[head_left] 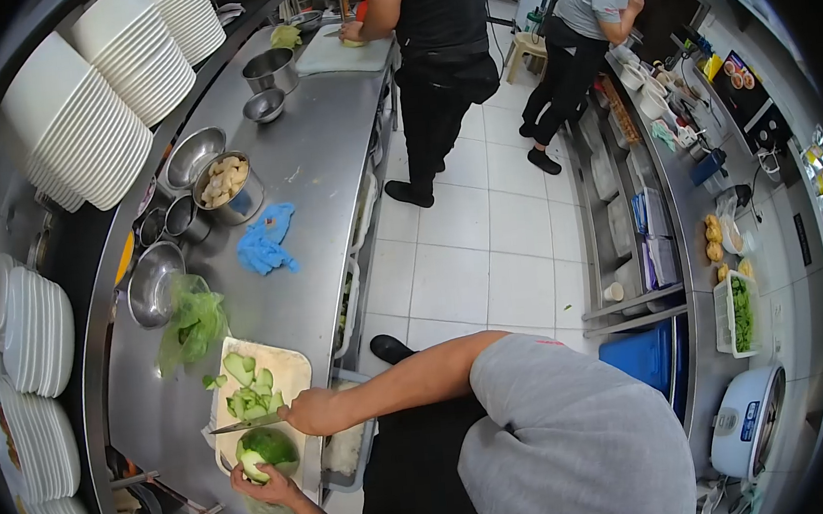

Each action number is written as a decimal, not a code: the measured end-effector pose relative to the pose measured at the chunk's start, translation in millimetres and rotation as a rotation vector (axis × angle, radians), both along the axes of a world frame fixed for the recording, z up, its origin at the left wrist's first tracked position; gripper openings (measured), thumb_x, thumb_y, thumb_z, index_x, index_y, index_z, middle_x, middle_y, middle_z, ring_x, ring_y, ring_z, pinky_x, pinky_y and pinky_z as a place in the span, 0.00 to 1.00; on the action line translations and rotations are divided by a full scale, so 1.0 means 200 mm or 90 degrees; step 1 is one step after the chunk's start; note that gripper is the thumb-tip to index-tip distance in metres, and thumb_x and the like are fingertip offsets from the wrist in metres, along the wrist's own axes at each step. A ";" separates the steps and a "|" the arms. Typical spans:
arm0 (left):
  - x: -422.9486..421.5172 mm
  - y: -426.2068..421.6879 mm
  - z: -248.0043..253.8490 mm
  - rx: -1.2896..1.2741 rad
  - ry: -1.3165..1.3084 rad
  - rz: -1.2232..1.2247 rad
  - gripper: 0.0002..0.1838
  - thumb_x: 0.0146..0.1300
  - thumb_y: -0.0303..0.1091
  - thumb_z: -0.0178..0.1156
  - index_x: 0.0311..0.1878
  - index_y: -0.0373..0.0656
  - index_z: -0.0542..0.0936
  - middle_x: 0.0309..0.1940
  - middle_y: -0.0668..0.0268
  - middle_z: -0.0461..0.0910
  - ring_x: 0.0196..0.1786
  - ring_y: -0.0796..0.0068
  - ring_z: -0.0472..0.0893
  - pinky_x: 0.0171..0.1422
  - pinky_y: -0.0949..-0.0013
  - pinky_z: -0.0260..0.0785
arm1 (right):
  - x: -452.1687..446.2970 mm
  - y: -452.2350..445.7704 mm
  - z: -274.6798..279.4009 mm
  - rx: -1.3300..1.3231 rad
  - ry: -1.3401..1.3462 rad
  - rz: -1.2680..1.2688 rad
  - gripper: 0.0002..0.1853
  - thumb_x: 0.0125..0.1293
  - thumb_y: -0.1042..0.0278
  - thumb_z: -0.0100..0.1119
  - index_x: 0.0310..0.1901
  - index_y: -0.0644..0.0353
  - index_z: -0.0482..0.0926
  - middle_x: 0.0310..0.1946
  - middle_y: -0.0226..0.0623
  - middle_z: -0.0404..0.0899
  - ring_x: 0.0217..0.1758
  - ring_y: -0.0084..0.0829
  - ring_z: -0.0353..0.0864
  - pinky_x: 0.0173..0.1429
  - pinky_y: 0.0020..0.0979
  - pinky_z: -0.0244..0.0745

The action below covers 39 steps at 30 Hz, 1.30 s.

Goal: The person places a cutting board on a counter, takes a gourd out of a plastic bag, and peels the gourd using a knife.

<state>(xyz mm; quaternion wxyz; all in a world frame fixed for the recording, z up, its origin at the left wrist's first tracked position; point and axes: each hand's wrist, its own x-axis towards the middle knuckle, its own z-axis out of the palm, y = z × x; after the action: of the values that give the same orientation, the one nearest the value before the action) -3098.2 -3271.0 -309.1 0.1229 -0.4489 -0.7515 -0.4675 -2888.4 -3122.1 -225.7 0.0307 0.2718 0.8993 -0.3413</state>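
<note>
My right hand [313, 412] is closed round the handle of a knife [244, 425], whose blade lies across a pale cutting board [290, 368]. Below the blade, my left hand [265, 486] grips a large green vegetable [272, 446] with a pale cut face, at the near end of the board. Pale green cut pieces [254, 401] are piled on the board, beyond the knife. A crumpled green plastic bag [194, 318] sits just past the board.
The steel counter [304, 178] bears a blue cloth [267, 239], metal bowls [155, 282] and a pot of pale pieces [227, 183]. Stacked white dishes [35, 325] line the left shelf. Two people [441, 23] [568, 32] stand farther off; a side counter [699, 283] runs along the right.
</note>
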 end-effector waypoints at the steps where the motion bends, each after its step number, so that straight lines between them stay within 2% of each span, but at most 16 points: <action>1: 0.00 0.00 0.00 -0.001 0.002 -0.002 0.19 0.60 0.32 0.60 0.53 0.34 0.75 0.49 0.53 0.74 0.56 0.51 0.73 0.66 0.50 0.64 | 0.00 0.00 -0.01 0.000 -0.003 -0.001 0.18 0.68 0.70 0.52 0.57 0.70 0.75 0.41 0.56 0.87 0.47 0.53 0.89 0.49 0.49 0.84; 2: -0.01 0.00 -0.01 -0.004 0.004 -0.001 0.19 0.61 0.34 0.60 0.53 0.35 0.75 0.49 0.53 0.74 0.56 0.51 0.73 0.65 0.51 0.64 | 0.01 0.00 -0.03 -0.003 -0.001 -0.003 0.18 0.68 0.70 0.52 0.57 0.70 0.75 0.41 0.56 0.87 0.47 0.53 0.89 0.49 0.49 0.84; 4: -0.02 -0.01 -0.02 -0.021 0.013 0.008 0.19 0.62 0.35 0.61 0.53 0.35 0.75 0.49 0.53 0.74 0.55 0.51 0.73 0.64 0.51 0.65 | 0.01 0.00 -0.07 0.042 0.042 0.010 0.22 0.65 0.73 0.53 0.60 0.72 0.71 0.33 0.54 0.86 0.40 0.53 0.89 0.42 0.48 0.84; 6: -0.05 -0.03 -0.05 -0.017 0.044 0.005 0.19 0.62 0.37 0.63 0.53 0.37 0.76 0.49 0.54 0.75 0.54 0.52 0.74 0.62 0.53 0.66 | 0.08 0.03 -0.09 0.079 0.086 0.053 0.28 0.63 0.73 0.55 0.66 0.72 0.68 0.33 0.53 0.86 0.41 0.51 0.89 0.43 0.48 0.84; 8: -0.07 -0.05 -0.04 -0.055 0.035 0.004 0.20 0.63 0.38 0.64 0.53 0.38 0.76 0.49 0.54 0.76 0.53 0.54 0.74 0.60 0.54 0.66 | 0.15 0.10 -0.14 0.069 0.126 0.048 0.35 0.61 0.73 0.58 0.72 0.66 0.65 0.33 0.51 0.85 0.40 0.51 0.88 0.42 0.48 0.84; 9: -0.06 -0.05 0.00 -0.079 0.025 -0.001 0.20 0.63 0.39 0.65 0.53 0.37 0.76 0.49 0.55 0.76 0.53 0.55 0.74 0.61 0.54 0.66 | 0.22 0.14 -0.11 0.055 0.135 0.038 0.35 0.62 0.72 0.57 0.74 0.59 0.64 0.33 0.50 0.85 0.39 0.51 0.88 0.41 0.49 0.84; 11: -0.01 -0.06 0.10 -0.141 0.019 -0.018 0.20 0.63 0.38 0.66 0.53 0.36 0.76 0.49 0.56 0.76 0.53 0.56 0.74 0.62 0.55 0.65 | 0.37 0.27 -0.06 0.010 0.135 0.047 0.32 0.64 0.72 0.53 0.72 0.54 0.67 0.33 0.52 0.85 0.39 0.54 0.87 0.41 0.51 0.83; 14: -0.03 -0.07 0.19 -0.230 0.024 -0.071 0.18 0.63 0.33 0.67 0.52 0.35 0.76 0.48 0.57 0.76 0.53 0.58 0.74 0.64 0.56 0.64 | 0.57 0.41 -0.10 -0.055 0.151 -0.083 0.24 0.72 0.66 0.52 0.68 0.52 0.68 0.29 0.53 0.83 0.36 0.54 0.86 0.39 0.54 0.80; 16: -0.03 -0.05 0.23 -0.276 0.038 -0.081 0.16 0.64 0.30 0.67 0.51 0.34 0.76 0.48 0.58 0.76 0.53 0.60 0.74 0.66 0.57 0.63 | 0.70 0.46 -0.23 -0.112 0.236 -0.120 0.21 0.75 0.61 0.53 0.67 0.49 0.69 0.28 0.51 0.82 0.35 0.54 0.85 0.39 0.55 0.78; 18: -0.05 -0.06 0.24 -0.288 -0.001 -0.073 0.17 0.65 0.32 0.67 0.51 0.34 0.76 0.47 0.59 0.77 0.53 0.62 0.74 0.65 0.59 0.64 | 0.74 0.43 -0.37 -0.155 0.284 -0.157 0.20 0.75 0.60 0.53 0.66 0.49 0.69 0.27 0.50 0.81 0.35 0.53 0.84 0.40 0.55 0.77; 22: -0.04 -0.02 0.26 -0.313 0.003 -0.081 0.15 0.66 0.35 0.67 0.48 0.36 0.76 0.43 0.63 0.76 0.45 0.70 0.71 0.54 0.65 0.63 | 0.83 0.39 -0.47 -0.254 0.305 -0.208 0.19 0.76 0.59 0.53 0.65 0.47 0.71 0.26 0.47 0.81 0.35 0.53 0.83 0.41 0.53 0.75; 28: -0.03 -0.01 0.30 -0.352 0.003 -0.073 0.15 0.68 0.37 0.66 0.47 0.38 0.74 0.41 0.65 0.74 0.43 0.73 0.69 0.51 0.67 0.62 | 0.84 0.27 -0.65 -0.254 0.353 -0.225 0.19 0.76 0.59 0.54 0.66 0.46 0.71 0.28 0.46 0.81 0.33 0.52 0.83 0.40 0.53 0.76; 31: -0.08 -0.03 0.28 -0.352 -0.023 -0.079 0.16 0.68 0.38 0.67 0.47 0.38 0.74 0.41 0.65 0.74 0.43 0.73 0.70 0.51 0.67 0.63 | 0.82 0.22 -0.75 -0.262 0.451 -0.222 0.20 0.74 0.58 0.56 0.66 0.43 0.72 0.30 0.47 0.82 0.35 0.53 0.83 0.41 0.52 0.76; 34: -0.09 -0.04 0.29 -0.361 -0.039 -0.075 0.16 0.68 0.40 0.68 0.46 0.38 0.74 0.40 0.66 0.74 0.42 0.73 0.71 0.50 0.67 0.63 | 0.88 0.29 -0.72 -0.250 0.354 -0.218 0.21 0.72 0.55 0.58 0.64 0.45 0.75 0.36 0.46 0.86 0.42 0.52 0.85 0.48 0.53 0.78; 36: -0.11 -0.03 0.28 -0.353 0.044 -0.132 0.14 0.73 0.38 0.64 0.48 0.38 0.74 0.38 0.71 0.73 0.36 0.83 0.68 0.43 0.76 0.62 | 0.89 0.30 -0.71 -0.241 0.335 -0.232 0.20 0.72 0.55 0.58 0.63 0.45 0.76 0.36 0.45 0.86 0.42 0.51 0.85 0.48 0.52 0.79; 39: -0.13 -0.04 0.27 -0.359 0.051 -0.125 0.14 0.73 0.38 0.64 0.47 0.37 0.74 0.38 0.70 0.74 0.38 0.82 0.70 0.43 0.75 0.64 | 0.87 0.27 -0.73 -0.217 0.365 -0.274 0.20 0.73 0.55 0.57 0.63 0.44 0.76 0.38 0.46 0.86 0.43 0.50 0.85 0.48 0.52 0.79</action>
<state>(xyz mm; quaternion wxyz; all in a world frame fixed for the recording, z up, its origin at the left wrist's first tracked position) -3124.7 -3279.2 -254.7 -0.0226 -0.5539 -0.7994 -0.2315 -2715.2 -3067.9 -371.1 -0.2488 0.3388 0.7243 -0.5466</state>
